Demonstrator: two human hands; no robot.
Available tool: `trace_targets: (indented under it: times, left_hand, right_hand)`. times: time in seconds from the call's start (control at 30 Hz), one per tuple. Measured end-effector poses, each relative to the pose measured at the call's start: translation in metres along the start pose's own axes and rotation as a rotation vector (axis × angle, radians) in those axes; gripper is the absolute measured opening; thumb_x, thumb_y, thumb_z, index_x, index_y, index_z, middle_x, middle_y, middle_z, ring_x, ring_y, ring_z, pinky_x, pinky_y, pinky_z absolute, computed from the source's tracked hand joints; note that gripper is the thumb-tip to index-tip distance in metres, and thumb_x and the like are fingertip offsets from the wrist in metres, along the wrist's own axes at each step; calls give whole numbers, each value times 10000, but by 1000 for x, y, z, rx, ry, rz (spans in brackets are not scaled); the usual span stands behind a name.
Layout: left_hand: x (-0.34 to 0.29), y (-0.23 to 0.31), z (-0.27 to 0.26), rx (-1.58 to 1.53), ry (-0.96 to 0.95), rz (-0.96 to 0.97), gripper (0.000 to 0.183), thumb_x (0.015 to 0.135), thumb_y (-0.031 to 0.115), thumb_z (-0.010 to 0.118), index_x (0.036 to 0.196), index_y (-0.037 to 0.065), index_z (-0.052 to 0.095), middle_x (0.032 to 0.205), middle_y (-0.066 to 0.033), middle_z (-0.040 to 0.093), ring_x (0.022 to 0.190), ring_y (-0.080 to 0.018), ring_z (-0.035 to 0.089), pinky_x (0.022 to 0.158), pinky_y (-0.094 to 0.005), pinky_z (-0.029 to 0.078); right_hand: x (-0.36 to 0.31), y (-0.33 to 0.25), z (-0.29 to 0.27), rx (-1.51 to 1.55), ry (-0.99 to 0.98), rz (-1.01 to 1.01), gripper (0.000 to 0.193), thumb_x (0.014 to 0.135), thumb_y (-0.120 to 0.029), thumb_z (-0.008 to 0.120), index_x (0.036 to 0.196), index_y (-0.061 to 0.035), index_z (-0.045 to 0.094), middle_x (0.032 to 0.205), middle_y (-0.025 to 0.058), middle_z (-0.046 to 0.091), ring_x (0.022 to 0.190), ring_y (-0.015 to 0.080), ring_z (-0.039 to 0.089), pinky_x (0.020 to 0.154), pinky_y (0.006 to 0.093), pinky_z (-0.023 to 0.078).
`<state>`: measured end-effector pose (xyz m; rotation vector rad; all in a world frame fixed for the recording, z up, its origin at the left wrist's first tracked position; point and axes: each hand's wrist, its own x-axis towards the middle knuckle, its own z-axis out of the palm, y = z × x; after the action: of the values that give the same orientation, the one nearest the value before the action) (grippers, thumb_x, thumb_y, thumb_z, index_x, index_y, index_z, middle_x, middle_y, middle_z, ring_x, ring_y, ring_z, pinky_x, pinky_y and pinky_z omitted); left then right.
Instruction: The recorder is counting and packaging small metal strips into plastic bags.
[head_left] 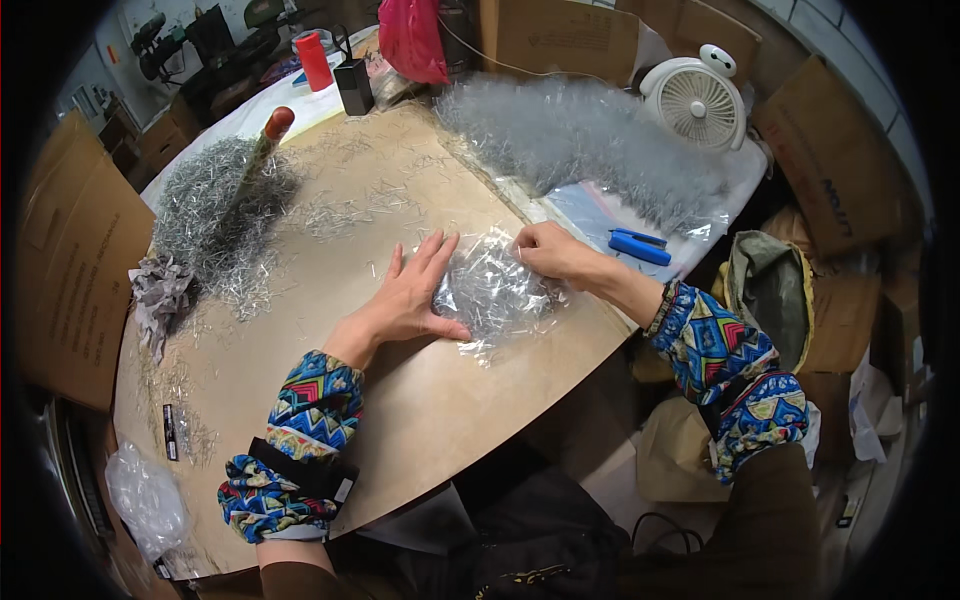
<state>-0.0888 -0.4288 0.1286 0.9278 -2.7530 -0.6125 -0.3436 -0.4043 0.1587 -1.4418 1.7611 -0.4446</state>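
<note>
On the tabletop (460, 405), resting left hand (403, 298) wide against the clear bag (498, 298), pinching its far right with right hand (553, 252).

Left arm, as I observe it: the left forearm (305, 410) extends forward and angles inward; a patterned sleeve cover encloses it, with a strip of bare skin exposed at the lower end. The left wrist (350, 341) is bare. The left hand (402, 298) is open, palm down, fingers extended and parted, thumb (448, 328) set out toward the opposite hand.

Right arm: the right forearm (715, 345) reaches forward and inward from the person's right, in a matching cover above a dark upper sleeve (775, 520). The right wrist (635, 291) is bare. The right hand (553, 252) is curled, knuckles up, fingertips drawn together in a pinch.
</note>
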Motion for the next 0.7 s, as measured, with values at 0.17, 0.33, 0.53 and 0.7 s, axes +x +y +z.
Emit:
trace_targets:
  times: [0.17, 0.33, 0.53, 0.7]
  left_hand:
    - [12, 2, 5, -26, 93, 11, 1351, 523, 730, 745, 1512, 100, 74, 1525, -280, 112, 1415, -431, 144, 1122, -595, 57]
    - [13, 12, 19, 15, 232, -33, 1347, 514, 670, 790, 1518, 126, 76, 1515, -271, 155, 1326, -424, 293, 1080, -557, 183]
    - [-10, 20, 5, -170, 213, -84, 1295, 536, 402, 873, 1522, 145, 73, 1401, -245, 310, 1240, -377, 364, 1035, -508, 265]
    - [-39, 20, 4, -450, 291, -42, 1179, 617, 133, 820, 1521, 133, 63, 1302, -225, 374, 1195, -366, 386, 1052, -445, 301]
  right_hand:
    - [-6, -12, 1, 279, -56, 41, 345, 904, -219, 579, 1145, 28, 580, 1070, 153, 592, 961, 199, 556, 814, 316, 463]
    - [-33, -25, 6, 31, -279, -296, 774, 806, -404, 732, 1317, 69, 393, 1194, 197, 542, 1101, 251, 525, 929, 351, 429]
    - [-47, -21, 38, -232, -38, -526, 683, 664, -70, 739, 1227, 60, 374, 1145, 289, 520, 1076, 436, 535, 904, 454, 454]
    - [-48, -40, 28, -394, -46, -877, 631, 689, 36, 635, 1266, 3, 381, 1204, 265, 497, 1092, 407, 539, 917, 448, 458]
